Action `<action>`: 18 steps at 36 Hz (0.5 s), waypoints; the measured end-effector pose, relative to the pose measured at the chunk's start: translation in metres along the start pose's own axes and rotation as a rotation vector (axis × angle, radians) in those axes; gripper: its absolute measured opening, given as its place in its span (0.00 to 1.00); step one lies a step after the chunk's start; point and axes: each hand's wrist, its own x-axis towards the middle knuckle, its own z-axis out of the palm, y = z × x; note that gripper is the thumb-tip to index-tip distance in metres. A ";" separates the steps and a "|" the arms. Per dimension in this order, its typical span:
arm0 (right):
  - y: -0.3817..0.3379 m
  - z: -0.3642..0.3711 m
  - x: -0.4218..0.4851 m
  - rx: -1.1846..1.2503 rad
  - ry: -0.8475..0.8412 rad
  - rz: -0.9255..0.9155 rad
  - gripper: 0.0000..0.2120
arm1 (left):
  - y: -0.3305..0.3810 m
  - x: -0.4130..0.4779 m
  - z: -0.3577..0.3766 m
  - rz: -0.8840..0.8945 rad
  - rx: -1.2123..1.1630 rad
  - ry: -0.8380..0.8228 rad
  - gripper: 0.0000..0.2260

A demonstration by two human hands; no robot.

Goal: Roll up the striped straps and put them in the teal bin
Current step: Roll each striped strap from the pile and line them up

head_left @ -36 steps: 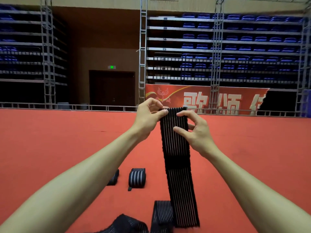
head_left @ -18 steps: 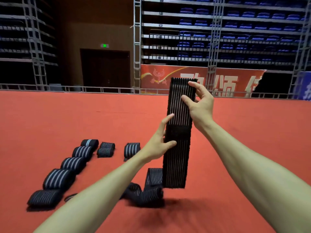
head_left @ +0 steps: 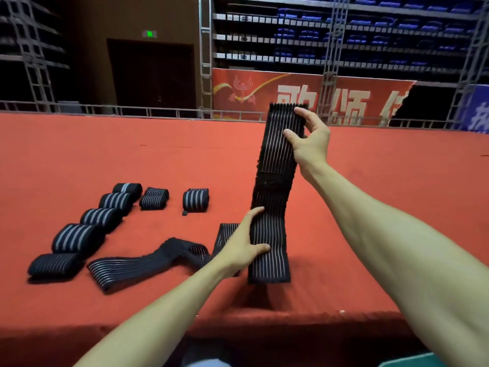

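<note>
Above red surface (head_left: 105,154), head view: right hand (head_left: 311,144) pinching top of striped strap (head_left: 277,154), holding it upright; left hand (head_left: 243,250) closing around its lower part, bottom end hanging just over surface. Rolled straps (head_left: 116,202) lying to left, one loose strap (head_left: 137,266) unrolled beside them. Teal corner (head_left: 415,361) cut off at bottom edge, identity unclear. Banner (head_left: 304,96) characters partly hidden behind strap and scaffold.

Blk strap (head_left: 276,160) w/ thin white stripes, red table (head_left: 185,160), teal bin (head_left: 412,361)
</note>
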 end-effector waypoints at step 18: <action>0.123 -0.032 -0.086 -0.136 -0.110 0.209 0.23 | -0.032 -0.020 0.052 -0.176 0.482 -0.245 0.13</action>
